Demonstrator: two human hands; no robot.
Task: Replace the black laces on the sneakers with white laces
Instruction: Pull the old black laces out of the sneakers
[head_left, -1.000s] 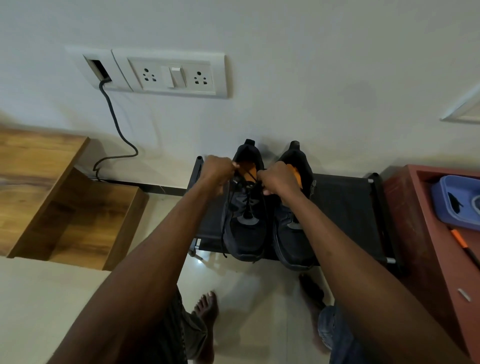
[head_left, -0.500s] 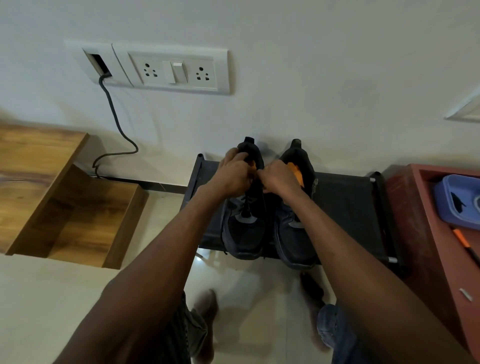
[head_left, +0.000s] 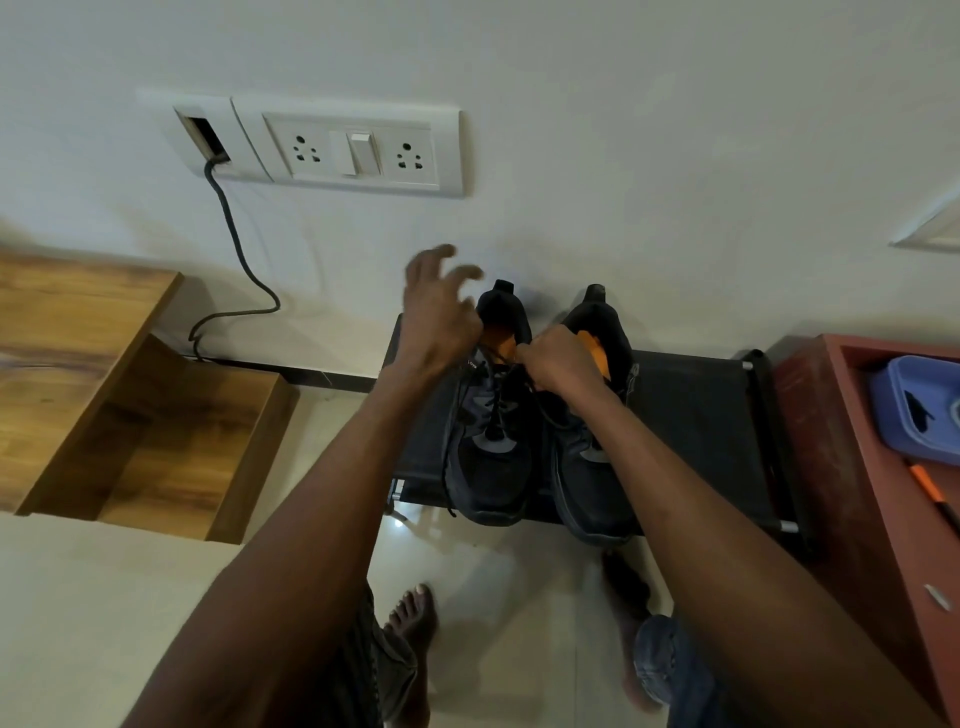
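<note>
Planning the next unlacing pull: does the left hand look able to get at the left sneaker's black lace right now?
Probably yes: the left hand hovers with spread fingers just above the left sneaker, and nothing covers its black lace.

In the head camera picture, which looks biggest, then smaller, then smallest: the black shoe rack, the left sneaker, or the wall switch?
1. Black shoe rack
2. Left sneaker
3. Wall switch

Distances from the camera differ, so this ranks looks only.

Setting: a home, likely an entry corner. Evidence: low black shoe rack (head_left: 701, 410) against a plain wall, carrying sneakers (head_left: 493, 441); wall socket plate (head_left: 358, 150) with cable (head_left: 234, 234) far left; wooden steps (head_left: 130, 389) left; glossy tile floor (head_left: 493, 597); bare feet (head_left: 410, 623) near.
</note>
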